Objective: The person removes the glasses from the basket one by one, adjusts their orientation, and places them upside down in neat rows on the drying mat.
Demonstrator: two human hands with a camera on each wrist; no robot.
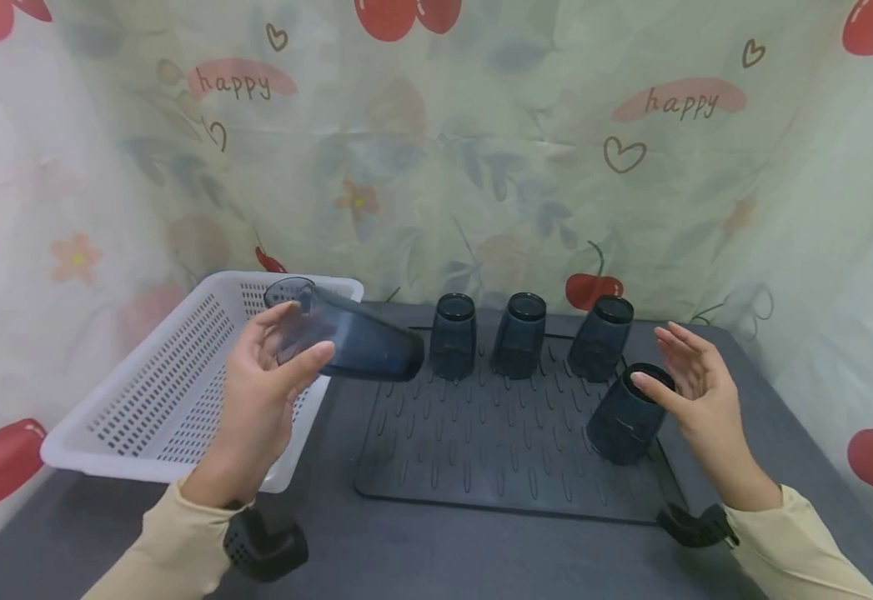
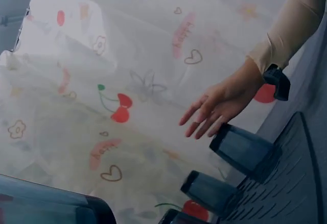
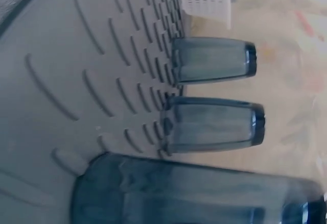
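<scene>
My left hand (image 1: 259, 383) grips a dark blue drinking glass (image 1: 364, 333) near its open rim. The glass is tilted nearly sideways, its thick base pointing right, above the gap between basket and mat. In the left wrist view part of this glass (image 2: 51, 203) shows at the lower left. My right hand (image 1: 699, 408), fingers loosely extended, is at the upturned base of a matching glass (image 1: 626, 421) on the mat's right side; its thumb overlaps that base in the head view. This glass stands upside down on the black ridged drying mat (image 1: 474, 467).
Along the mat's back edge stand three more upside-down glasses: a left one (image 1: 454, 337), a middle one (image 1: 520, 337) and a right one (image 1: 601, 340). A white perforated plastic basket (image 1: 113, 462) sits at the left. Patterned curtain (image 1: 444, 167) surrounds the dark table (image 1: 376, 550).
</scene>
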